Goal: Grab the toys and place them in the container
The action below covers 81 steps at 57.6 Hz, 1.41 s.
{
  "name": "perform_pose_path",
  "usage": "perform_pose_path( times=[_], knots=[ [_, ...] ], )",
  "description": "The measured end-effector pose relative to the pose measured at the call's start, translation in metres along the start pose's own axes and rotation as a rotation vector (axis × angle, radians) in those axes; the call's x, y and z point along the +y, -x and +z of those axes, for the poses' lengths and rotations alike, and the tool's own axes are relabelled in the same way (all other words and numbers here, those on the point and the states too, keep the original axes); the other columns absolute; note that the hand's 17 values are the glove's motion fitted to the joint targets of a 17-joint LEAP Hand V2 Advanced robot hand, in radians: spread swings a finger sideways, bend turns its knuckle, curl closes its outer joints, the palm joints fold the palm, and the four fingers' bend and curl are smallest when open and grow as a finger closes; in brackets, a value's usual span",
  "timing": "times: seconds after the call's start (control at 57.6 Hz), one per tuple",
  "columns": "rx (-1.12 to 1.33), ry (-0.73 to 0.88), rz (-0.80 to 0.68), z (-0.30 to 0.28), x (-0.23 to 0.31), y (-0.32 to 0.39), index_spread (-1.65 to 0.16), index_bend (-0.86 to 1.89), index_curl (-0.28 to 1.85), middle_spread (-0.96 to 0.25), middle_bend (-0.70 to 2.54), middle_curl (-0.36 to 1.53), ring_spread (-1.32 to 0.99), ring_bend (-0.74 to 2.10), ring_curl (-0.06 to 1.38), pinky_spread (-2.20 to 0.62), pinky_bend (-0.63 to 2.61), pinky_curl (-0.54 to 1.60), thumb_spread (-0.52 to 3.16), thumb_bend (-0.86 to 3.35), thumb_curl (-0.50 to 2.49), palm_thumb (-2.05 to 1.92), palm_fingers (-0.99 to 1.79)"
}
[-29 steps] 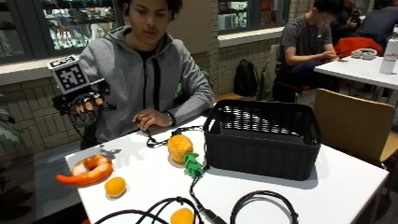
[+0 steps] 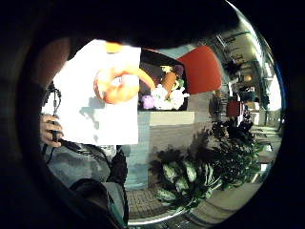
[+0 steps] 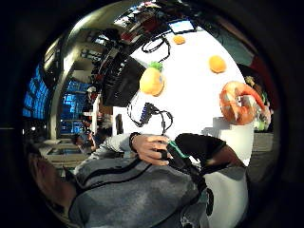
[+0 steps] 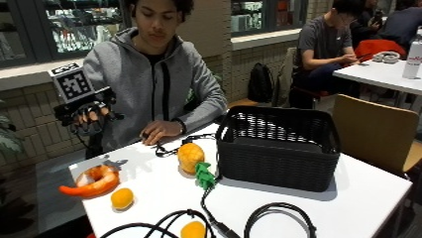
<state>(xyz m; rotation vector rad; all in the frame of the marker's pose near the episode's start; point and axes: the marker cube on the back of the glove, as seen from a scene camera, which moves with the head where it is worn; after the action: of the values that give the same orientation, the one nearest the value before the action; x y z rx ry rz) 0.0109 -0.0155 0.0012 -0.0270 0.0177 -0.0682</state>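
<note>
In the outside view my gloved right hand hangs in the air above the table's left end, fingers relaxed and pointing down, holding nothing. Below it on the white table lies an orange shrimp toy. An orange ball sits beside the shrimp, and a second orange ball lies near the front edge. A plush pineapple lies next to the black basket, which stands at the right.
The person's bare left hand rests on the table by a black cable. More black cables loop along the front edge. A dark bin of other toys sits beyond the table's left end. A wooden chair stands behind the basket.
My right hand has dipped slightly toward the table. The toys and the basket have not moved.
</note>
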Motion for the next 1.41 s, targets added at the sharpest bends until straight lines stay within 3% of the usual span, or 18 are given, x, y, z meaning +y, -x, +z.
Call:
perform_pose_path(
  times=[0.365,0.625,0.712,0.817,0.921,1.164,1.251,1.303,1.407],
  knots=[
    [0.024,0.282,0.120,0.096,-0.037,-0.069,-0.29,0.12,0.21,0.04,0.15,0.26,-0.04,0.16,0.16,0.02,0.62,0.29,1.13,-0.02,0.25,0.18,-0.22],
    [0.006,0.332,0.109,0.142,-0.053,-0.082,-0.29,0.11,0.20,0.04,0.13,0.24,-0.03,0.13,0.14,0.04,0.64,0.32,1.08,-0.02,0.29,0.12,-0.31],
    [-0.006,0.264,0.120,0.144,-0.053,-0.081,-0.30,0.11,0.20,0.04,0.13,0.23,-0.03,0.14,0.14,0.04,0.64,0.32,1.10,-0.02,0.30,0.13,-0.28],
    [-0.032,0.168,0.130,0.144,-0.052,-0.081,-0.33,0.12,0.19,0.04,0.20,0.25,-0.04,0.25,0.17,0.05,0.76,0.35,1.18,0.03,0.31,0.22,0.07],
    [-0.029,0.097,0.115,0.142,-0.053,-0.081,-0.34,0.11,0.17,0.01,0.26,0.29,-0.07,0.36,0.19,0.03,0.87,0.36,1.29,0.06,0.32,0.28,0.25],
    [0.023,-0.055,0.007,0.099,-0.064,-0.054,-0.34,0.11,0.15,-0.07,0.38,0.38,-0.24,0.89,0.38,-0.12,0.93,0.41,1.61,0.24,0.38,0.51,0.54],
    [0.028,-0.099,-0.162,0.062,-0.056,-0.025,-0.34,0.14,0.15,-0.10,0.43,0.42,-0.30,1.00,0.43,-0.18,0.99,0.44,1.59,0.30,0.42,0.59,0.59],
    [0.009,-0.100,-0.187,0.039,-0.047,0.006,-0.34,0.16,0.16,-0.12,0.46,0.44,-0.32,1.05,0.46,-0.21,1.01,0.45,1.59,0.32,0.44,0.63,0.61],
    [0.077,-0.249,-0.326,0.003,-0.056,0.072,-0.34,0.17,0.18,-0.14,0.51,0.48,-0.35,1.11,0.50,-0.25,1.05,0.48,1.57,0.33,0.48,0.66,0.61]
  ],
)
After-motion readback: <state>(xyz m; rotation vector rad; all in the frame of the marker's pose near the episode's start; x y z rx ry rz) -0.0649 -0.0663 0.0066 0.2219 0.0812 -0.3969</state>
